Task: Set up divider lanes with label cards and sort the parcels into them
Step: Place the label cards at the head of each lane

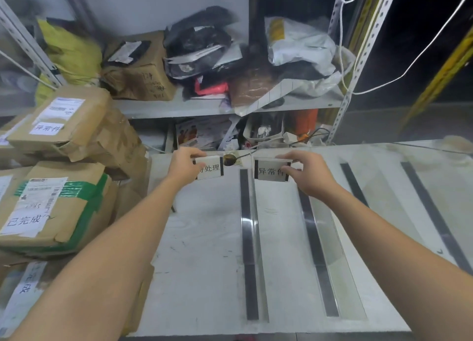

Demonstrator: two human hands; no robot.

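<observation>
Near the middle of the frame, at the far edge of the white worktop (204,238), the left hand (183,165) pinches a white label card (211,168) that reads in part "处理". Its fingers (198,153) curl over the card's top edge. Just to the right, the right hand (305,173) pinches a second label card (270,172) printed "异常件", with fingers above and thumb below.

A clear divider (248,238) on a dark base strip runs from between the cards toward the lower edge. A second divider (317,251) lies right of it, a third strip (354,184) and a fourth strip (432,212) further right.

At the left, taped cardboard parcels are stacked beside the worktop: a lower parcel (51,207) labelled "已完成" and an upper parcel (64,120) labelled "异常件". A metal shelf (179,106) in the upper middle holds bags and a box.
</observation>
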